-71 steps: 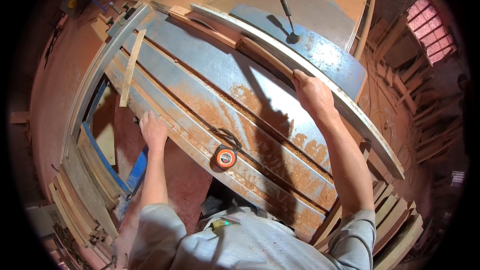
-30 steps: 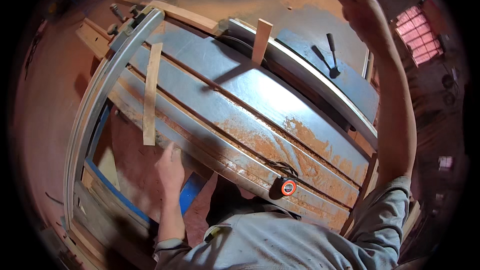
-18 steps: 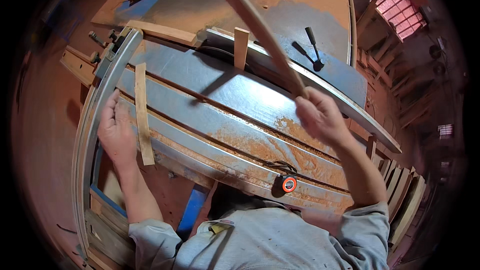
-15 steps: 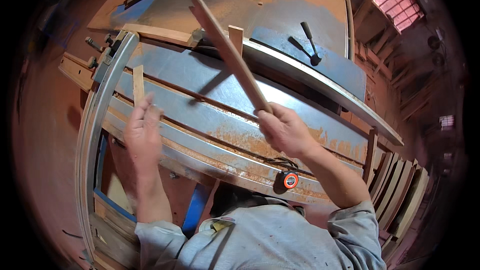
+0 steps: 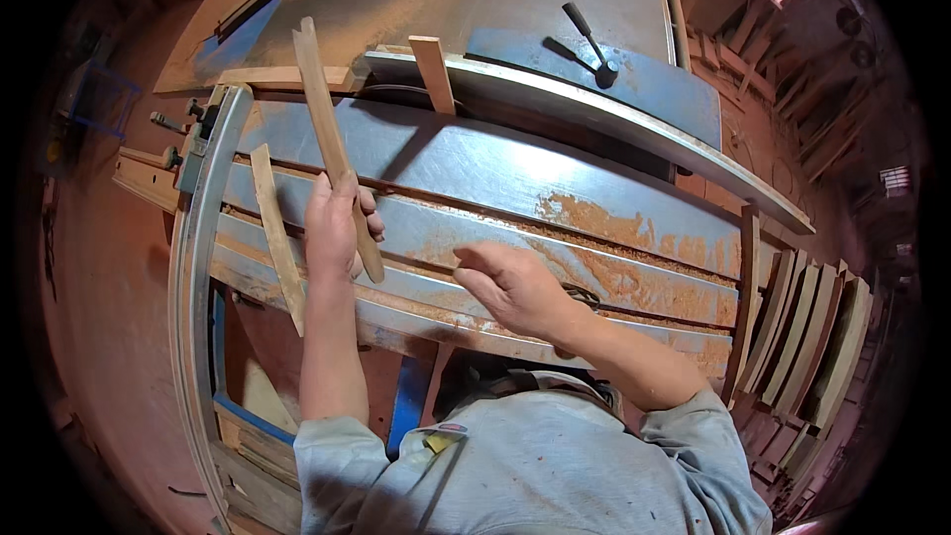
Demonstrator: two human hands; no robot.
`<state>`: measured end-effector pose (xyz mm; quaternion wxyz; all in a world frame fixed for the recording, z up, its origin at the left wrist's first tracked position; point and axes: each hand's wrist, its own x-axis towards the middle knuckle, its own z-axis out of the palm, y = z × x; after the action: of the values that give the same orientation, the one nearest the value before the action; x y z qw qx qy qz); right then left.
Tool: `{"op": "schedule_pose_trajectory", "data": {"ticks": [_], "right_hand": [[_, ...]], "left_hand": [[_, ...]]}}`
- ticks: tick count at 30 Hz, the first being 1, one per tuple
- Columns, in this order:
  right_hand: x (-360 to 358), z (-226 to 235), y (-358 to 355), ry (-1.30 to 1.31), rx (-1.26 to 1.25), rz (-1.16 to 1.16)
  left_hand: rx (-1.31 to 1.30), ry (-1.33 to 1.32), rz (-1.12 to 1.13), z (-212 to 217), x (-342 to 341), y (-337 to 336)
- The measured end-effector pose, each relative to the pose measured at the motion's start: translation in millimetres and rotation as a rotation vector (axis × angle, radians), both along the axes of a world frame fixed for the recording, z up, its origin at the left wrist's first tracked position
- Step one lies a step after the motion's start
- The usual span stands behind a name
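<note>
My left hand (image 5: 335,226) is shut on a long curved wooden strip (image 5: 319,109), holding it near its lower end so that it points up and away over the blue metal saw table (image 5: 515,173). My right hand (image 5: 512,287) hovers just right of the strip's lower end, fingers loosely spread, holding nothing. A second, shorter wooden strip (image 5: 275,236) lies flat on the table to the left of my left hand. A small upright wooden piece (image 5: 433,73) stands against the curved metal fence (image 5: 614,124) at the back.
A grey metal rail (image 5: 196,267) runs down the table's left edge. A black lever handle (image 5: 589,45) sits on the far dusty surface. Several curved wooden slats (image 5: 807,322) lean stacked at the right. Sawdust patches cover the table top.
The long strip passed from my right hand to my left hand and swung leftward. My right hand let go and dropped toward the table's front edge.
</note>
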<state>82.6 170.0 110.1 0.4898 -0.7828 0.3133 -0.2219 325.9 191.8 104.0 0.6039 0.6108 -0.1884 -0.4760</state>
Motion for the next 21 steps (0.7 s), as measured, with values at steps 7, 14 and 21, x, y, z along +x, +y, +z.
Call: {"op": "schedule_pose_trajectory", "data": {"ticks": [7, 14, 21], "right_hand": [[-90, 20, -10, -0.119, 0.197, -0.492], [-138, 23, -56, -0.131, -0.120, -0.627], [-145, 42, -85, -0.256, -0.171, -0.659]], "left_hand": [[0.204, -0.042, -0.699, 12, -82, -4], [0.164, -0.105, -0.401, 1, -69, 16], [0.282, -0.412, -0.826, -22, -98, 2]]}}
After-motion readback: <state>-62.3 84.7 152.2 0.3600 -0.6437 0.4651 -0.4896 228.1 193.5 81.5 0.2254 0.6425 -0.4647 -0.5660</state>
